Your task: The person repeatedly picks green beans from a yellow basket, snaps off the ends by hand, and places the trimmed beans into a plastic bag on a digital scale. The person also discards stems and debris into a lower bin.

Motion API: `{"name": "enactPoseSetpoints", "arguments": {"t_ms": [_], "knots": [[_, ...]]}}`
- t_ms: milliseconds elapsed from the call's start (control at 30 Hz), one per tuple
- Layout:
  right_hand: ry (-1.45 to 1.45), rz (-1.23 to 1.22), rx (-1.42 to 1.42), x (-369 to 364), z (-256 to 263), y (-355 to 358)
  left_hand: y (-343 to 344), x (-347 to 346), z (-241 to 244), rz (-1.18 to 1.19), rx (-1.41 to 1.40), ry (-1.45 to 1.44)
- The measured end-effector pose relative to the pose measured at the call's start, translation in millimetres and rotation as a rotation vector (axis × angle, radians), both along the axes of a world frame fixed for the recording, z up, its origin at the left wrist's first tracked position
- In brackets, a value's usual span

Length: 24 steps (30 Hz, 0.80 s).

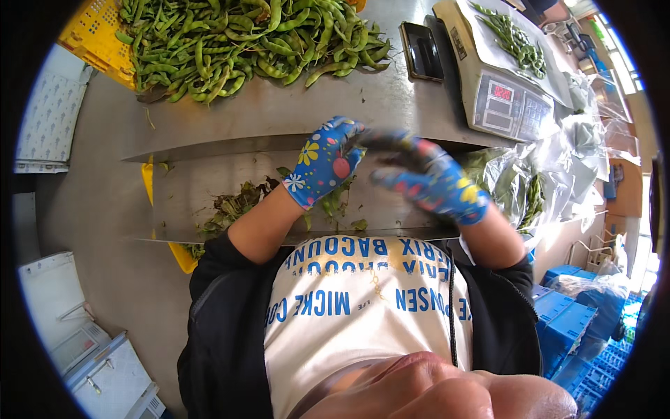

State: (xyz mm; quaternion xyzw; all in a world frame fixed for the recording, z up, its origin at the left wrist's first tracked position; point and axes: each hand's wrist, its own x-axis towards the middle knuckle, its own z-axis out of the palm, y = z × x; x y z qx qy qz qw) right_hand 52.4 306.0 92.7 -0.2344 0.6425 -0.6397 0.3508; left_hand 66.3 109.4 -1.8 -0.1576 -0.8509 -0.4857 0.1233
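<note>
Both my hands wear blue flower-patterned gloves and meet above the front edge of the metal table (pixel 293 115). My left hand (pixel 327 162) has curled fingers; whether they hold anything is hidden. My right hand (pixel 432 180) is blurred, its thumb apart from its fingers, which reach toward the left fingertips. Beyond my hands, a large heap of green bean pods (pixel 235 47) spills from a yellow plastic crate (pixel 99 42). Below them, a lower metal shelf (pixel 183 183) carries dry stems and leaves (pixel 235 204) and some green pieces (pixel 332 204).
A phone (pixel 421 51) lies beside a digital scale (pixel 492 105) bearing green pods (pixel 515 44) on a white sheet. Clear plastic bags (pixel 555 157), some with greens, are at the right. Blue crates (pixel 562 319) stand lower right. Part of another person (pixel 555 11) shows top right.
</note>
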Motion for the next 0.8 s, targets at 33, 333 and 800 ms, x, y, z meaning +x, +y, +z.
{"name": "enactPoseSetpoints", "arguments": {"t_ms": [33,333,800], "knots": [[-0.052,0.039,-0.108,7,-10,-6,-3,-3,2,-0.003,0.006,0.077],[-0.015,0.019,-0.097,22,-72,-10,-37,-77,47,0.371,-0.547,0.506],[-0.172,-0.064,-0.036,0,-61,-1,-82,-399,125,0.021,-1.266,-0.403]]}}
